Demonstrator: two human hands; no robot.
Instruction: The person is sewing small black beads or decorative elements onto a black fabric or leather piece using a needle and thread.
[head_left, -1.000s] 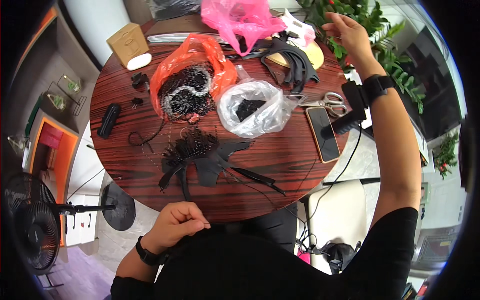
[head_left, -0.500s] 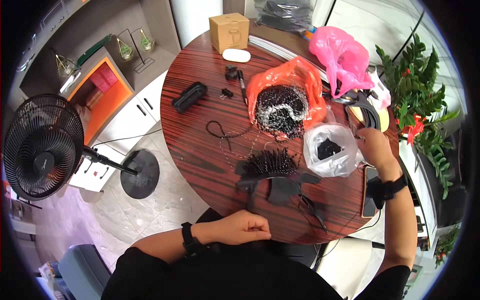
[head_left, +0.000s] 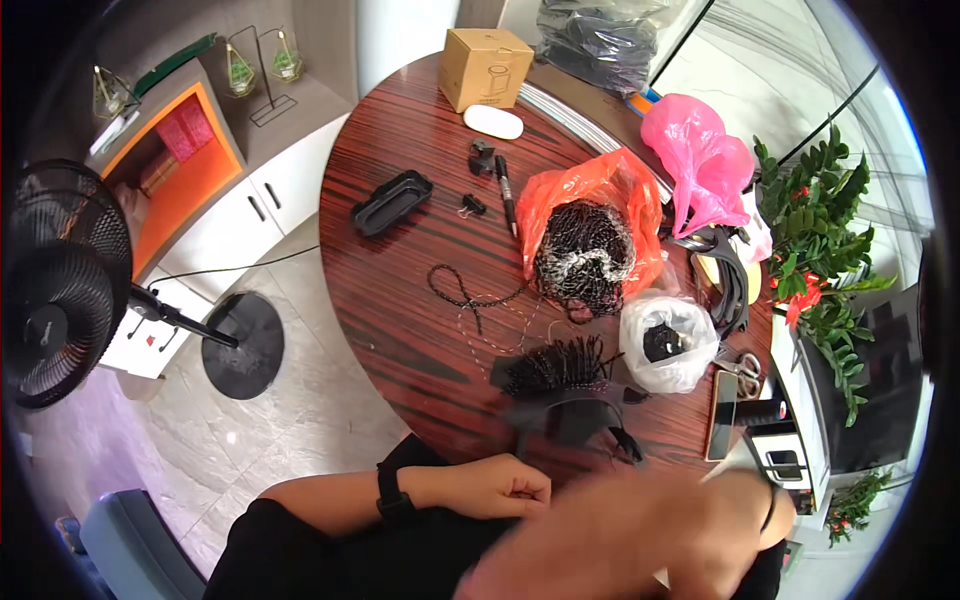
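My left hand (head_left: 505, 487) rests at the table's near edge with its fingers curled in; nothing shows in it. Close to the camera, my right hand (head_left: 610, 540) is a large blur over my lap, and its fingers cannot be made out. Just beyond the hands lies a bundle of short black strands (head_left: 558, 367), with a dark, blurred curved piece (head_left: 570, 420) in front of it. Right of the bundle stands a white plastic bag (head_left: 672, 372) with something black inside. An orange plastic bag (head_left: 640, 200) behind it holds black and whitish strands (head_left: 585, 255).
Scissors (head_left: 740, 375) and a phone (head_left: 720, 415) lie at the table's right. A thin black cord (head_left: 450, 290), a pen (head_left: 505, 190), a black tray (head_left: 392, 203) and a cardboard box (head_left: 485, 70) are farther back. A pink bag (head_left: 695, 150) stands far right; a fan (head_left: 70, 280) stands left.
My right hand has left the table's right side beside the white bag and come back toward me, over my lap. Scissors now show there. The view has shifted slightly; my left hand stays curled.
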